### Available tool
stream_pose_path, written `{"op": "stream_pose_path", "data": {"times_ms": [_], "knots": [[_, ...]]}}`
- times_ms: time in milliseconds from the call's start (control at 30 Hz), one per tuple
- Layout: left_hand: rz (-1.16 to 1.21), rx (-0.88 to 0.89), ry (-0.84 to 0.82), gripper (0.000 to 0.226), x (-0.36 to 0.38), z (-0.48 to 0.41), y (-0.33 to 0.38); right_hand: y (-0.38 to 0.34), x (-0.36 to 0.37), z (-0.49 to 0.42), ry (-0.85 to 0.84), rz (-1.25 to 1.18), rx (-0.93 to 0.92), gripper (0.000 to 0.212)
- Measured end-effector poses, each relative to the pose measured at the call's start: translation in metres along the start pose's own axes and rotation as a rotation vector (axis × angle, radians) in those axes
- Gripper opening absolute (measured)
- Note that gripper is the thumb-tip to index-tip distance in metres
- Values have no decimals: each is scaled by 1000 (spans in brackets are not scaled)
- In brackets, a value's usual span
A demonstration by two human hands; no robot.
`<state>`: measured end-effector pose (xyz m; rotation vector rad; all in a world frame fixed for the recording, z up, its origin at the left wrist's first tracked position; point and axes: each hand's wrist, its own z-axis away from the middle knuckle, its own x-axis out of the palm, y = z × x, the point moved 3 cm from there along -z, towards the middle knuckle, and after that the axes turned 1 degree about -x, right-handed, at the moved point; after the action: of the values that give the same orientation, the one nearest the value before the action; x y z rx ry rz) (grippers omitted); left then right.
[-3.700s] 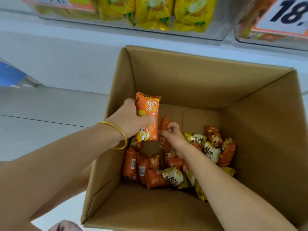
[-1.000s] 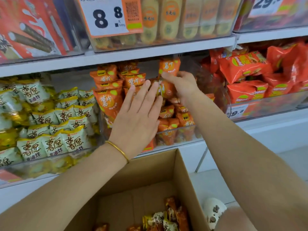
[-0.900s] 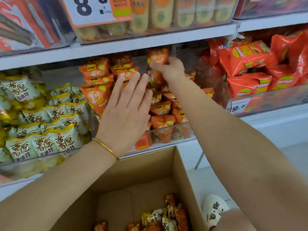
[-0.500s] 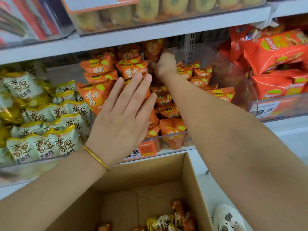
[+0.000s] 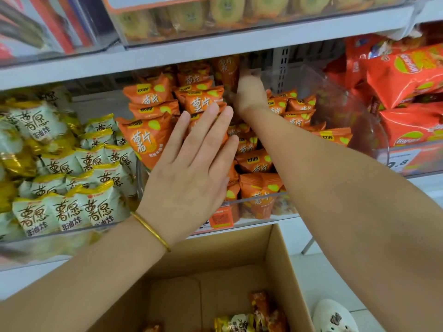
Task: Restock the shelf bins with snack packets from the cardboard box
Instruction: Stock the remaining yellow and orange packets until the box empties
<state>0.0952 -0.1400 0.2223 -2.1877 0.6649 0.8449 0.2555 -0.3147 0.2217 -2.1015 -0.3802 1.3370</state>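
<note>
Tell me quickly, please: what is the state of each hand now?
Left hand: open, fingers straight, pressing on the stacked packets.
Right hand: grips an upright packet behind them.

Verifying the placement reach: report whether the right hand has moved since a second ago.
Yes. The right hand, holding an orange chip packet, has gone deeper into the clear bin, from its front wall toward the slotted upright behind.

Orange foil snack packets (image 5: 148,140) carry lime-green ovals and white lettering. Pale green pillow packets (image 5: 69,212) have yellow edges and brown lettering. The plain cardboard box (image 5: 239,255) is tan.
</note>
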Motion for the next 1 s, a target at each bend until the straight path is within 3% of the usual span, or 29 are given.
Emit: {"op": "stream_pose_path", "data": {"times_ms": [333, 533, 633, 800, 900, 1000], "knots": [[15, 4, 28, 41, -4, 2, 6, -3, -27, 40, 48, -53, -51, 54], [156, -3, 101, 34, -37, 43, 9, -10, -81, 195, 207, -317, -136, 48], [265, 44, 9, 30, -47, 117, 19, -23, -64, 286, -6, -378, -133, 37], [304, 68, -457, 31, -15, 238, 31, -15, 23, 367, -529, -202, 26, 31], [307, 37, -688, 37, 2, 265, 30, 19, 87, 389, -669, -21, 130, 29], [316, 29, -756, 36, 8, 271, 31, 71, 150, 419, -768, 184, 242, 30]]}}
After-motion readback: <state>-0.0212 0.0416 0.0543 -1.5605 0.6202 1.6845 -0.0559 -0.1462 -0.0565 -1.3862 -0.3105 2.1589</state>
